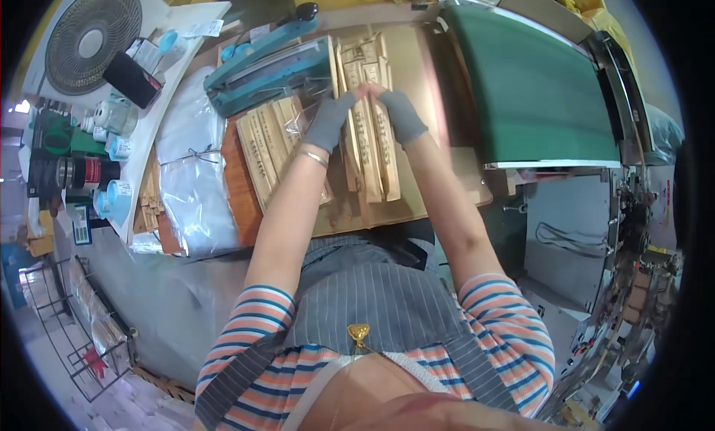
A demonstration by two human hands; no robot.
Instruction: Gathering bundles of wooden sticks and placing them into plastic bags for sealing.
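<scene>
We see the long, flat brown paper packets (pixel 382 166) lying side by side on the tan worktop (pixel 414 58), stretching from near its far edge towards its near edge. Our left hand (pixel 333 121), in a grey fingerless glove, and our right hand (pixel 402 116), gloved the same, meet over the packets' farther half. The fingers look nearly straight, the tips close together; whether they grip any packet, we cannot tell. Left of these, towards the near edge, lies another brown packet stack (pixel 257 149). Beyond the worktop's right edge is a wide green conveyor belt (pixel 536 81).
</scene>
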